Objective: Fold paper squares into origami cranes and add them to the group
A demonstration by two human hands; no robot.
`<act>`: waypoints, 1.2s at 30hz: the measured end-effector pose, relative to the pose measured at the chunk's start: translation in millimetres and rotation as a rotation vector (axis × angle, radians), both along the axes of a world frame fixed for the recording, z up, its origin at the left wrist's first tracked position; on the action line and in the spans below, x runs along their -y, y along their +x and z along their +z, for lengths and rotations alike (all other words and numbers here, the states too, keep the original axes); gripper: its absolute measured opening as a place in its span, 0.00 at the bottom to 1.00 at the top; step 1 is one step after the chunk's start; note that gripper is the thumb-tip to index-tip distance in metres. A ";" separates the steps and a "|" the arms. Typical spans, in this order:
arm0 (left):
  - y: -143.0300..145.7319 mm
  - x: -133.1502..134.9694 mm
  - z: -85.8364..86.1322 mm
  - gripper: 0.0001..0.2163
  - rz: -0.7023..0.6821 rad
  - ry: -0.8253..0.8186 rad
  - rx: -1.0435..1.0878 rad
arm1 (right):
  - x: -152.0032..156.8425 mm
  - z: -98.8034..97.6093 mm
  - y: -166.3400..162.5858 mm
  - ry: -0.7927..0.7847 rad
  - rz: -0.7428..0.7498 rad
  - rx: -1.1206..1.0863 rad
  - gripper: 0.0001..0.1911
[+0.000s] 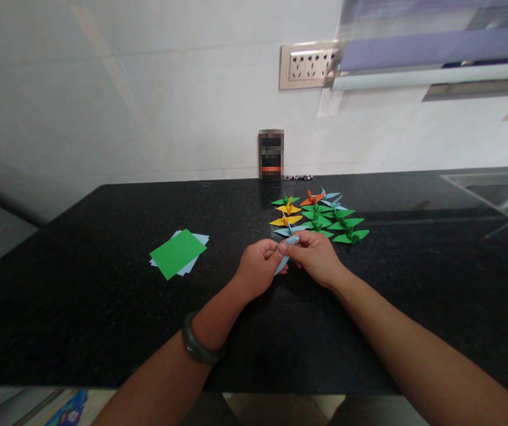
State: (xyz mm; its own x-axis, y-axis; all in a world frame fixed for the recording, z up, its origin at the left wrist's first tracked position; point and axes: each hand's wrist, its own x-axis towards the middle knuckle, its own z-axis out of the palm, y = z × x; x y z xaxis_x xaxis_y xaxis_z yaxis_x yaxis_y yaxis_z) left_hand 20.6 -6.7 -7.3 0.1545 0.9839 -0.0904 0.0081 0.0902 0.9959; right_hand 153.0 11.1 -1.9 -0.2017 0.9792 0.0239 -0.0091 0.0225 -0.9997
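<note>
Paper (281,265), light blue and folded narrow, lies between the two hands, over the middle of the bench (103,331). Its long axis slants from the near left end to the far right end. The left hand (258,266) pinches it from the left side, the right hand (318,257) grips nearer the far end, and the fingertips come together on it. The fingers hide much of it, so its exact folds are hard to tell. Just beyond the hands stand folded cranes (346,225); the loose sheets (178,253) lie well apart to the left, nearer the left hand.
</note>
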 end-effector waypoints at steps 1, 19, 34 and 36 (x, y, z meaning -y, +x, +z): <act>0.0 0.3 0.2 0.08 -0.003 0.006 -0.011 | -0.1 0.0 -0.7 -0.021 -0.032 -0.032 0.15; -0.9 -0.3 -1.1 0.04 0.008 -0.013 -0.053 | -11.5 1.9 9.4 -0.203 -0.204 -0.295 0.18; -3.0 0.2 5.7 0.09 -0.171 -0.202 0.563 | -2.6 -4.1 10.6 -0.078 0.326 -0.290 0.16; -1.7 0.9 5.6 0.10 -0.228 -0.259 0.572 | -0.6 -5.5 9.0 -0.017 0.315 -0.214 0.13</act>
State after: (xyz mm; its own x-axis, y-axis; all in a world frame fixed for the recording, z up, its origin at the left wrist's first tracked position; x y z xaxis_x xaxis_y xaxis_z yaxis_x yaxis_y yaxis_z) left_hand 18.9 -7.5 -1.7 0.4497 0.8785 -0.1614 -0.4681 0.3857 0.7951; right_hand 162.0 11.7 -7.4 -0.4855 0.8703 0.0829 -0.2220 -0.0310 -0.9745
